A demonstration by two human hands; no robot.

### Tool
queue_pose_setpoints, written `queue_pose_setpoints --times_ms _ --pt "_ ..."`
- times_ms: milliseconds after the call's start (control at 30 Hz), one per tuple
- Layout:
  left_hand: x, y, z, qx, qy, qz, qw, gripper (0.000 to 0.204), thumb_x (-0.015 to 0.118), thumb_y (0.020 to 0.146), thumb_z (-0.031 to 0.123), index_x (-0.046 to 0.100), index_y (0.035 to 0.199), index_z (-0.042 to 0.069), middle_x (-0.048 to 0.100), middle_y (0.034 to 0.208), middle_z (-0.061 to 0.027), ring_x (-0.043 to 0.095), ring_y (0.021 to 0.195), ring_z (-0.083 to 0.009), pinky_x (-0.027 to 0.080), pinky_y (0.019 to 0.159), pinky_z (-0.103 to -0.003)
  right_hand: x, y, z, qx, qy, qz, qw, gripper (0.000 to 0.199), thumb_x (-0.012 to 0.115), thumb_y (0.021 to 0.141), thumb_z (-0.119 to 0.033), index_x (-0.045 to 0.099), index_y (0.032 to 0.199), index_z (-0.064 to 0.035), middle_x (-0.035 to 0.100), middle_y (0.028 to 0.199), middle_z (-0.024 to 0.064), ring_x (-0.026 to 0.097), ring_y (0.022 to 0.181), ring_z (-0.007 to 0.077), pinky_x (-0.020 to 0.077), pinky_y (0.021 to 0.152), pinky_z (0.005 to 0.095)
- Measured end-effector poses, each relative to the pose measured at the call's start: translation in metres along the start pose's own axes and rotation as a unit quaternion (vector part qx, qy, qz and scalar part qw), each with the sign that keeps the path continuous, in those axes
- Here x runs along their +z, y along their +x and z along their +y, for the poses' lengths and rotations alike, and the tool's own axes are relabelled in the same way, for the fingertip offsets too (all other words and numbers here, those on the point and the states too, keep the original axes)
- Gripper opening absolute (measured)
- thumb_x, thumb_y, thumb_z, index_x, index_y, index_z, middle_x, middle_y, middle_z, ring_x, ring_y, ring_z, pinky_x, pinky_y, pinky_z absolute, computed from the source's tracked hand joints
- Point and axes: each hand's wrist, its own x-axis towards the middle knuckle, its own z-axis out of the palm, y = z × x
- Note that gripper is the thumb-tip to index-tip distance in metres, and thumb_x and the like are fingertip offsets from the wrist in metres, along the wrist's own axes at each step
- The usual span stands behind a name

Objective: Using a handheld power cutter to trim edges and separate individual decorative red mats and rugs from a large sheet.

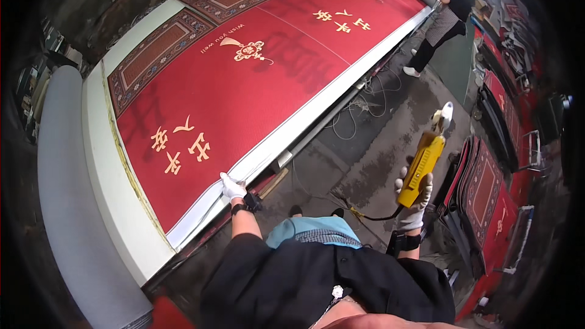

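A large red mat sheet [201, 109] with gold lettering and knot designs lies across a long white-topped table. My left hand [233, 187], in a white glove, is closed on the sheet's white border [268, 157] at the table's near edge. Raised off to the right, my right hand [417, 202], also gloved, is wrapped round a yellow corded electric cutter [422, 170]. The cutter's metal head [443, 119] points away from me and stands apart from the sheet. Its black cord runs down to the left from the handle.
A thick grey roll [67, 189] stretches along the left side. Brown patterned mats [161, 55] adjoin the red sheet. At the far right end, another person [448, 18] stands holding the sheet's edge. Stacked mats [478, 189] lie at right; loose cables [350, 119] trail beside the table.
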Motion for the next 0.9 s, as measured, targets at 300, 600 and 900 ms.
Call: queue_pose_setpoints --times_ms 300,600,900 --pt "0.019 0.008 -0.050 -0.095 -0.124 0.014 0.988 0.074 0.047 0.088 0.063 0.041 0.138 0.009 0.052 0.133 -0.0116 0.050 0.121 -0.0270 0.041 0.105 -0.042 0.030 0.005 -0.064 -0.132 0.031 0.059 0.989 0.068 0.060 0.093 -0.028 0.030 0.142 0.0084 0.046 0.137 0.0246 0.058 0.110 0.0421 0.0561 0.083 0.0442" --pt "0.174 0.042 -0.134 -0.167 -0.129 -0.140 0.967 0.062 0.047 0.090 0.059 0.052 0.129 0.011 0.060 0.125 -0.0122 0.054 0.117 -0.0336 0.038 0.106 -0.045 -0.021 0.023 -0.196 -0.193 -0.304 0.194 0.913 0.071 0.073 0.083 -0.023 0.034 0.139 -0.0021 0.057 0.117 0.0266 0.067 0.072 0.0267 0.0569 0.055 0.0301" --pt "0.299 -0.044 -0.200 -0.132 -0.113 -0.141 0.975 0.061 0.046 0.090 0.059 0.051 0.130 0.013 0.059 0.127 -0.0123 0.052 0.119 -0.0343 0.037 0.107 -0.045 0.001 0.034 -0.362 -0.401 -0.412 0.097 0.813 0.099 0.082 0.076 -0.024 0.019 0.149 -0.0004 0.050 0.132 0.0247 0.067 0.084 0.0249 0.0572 0.064 0.0312"
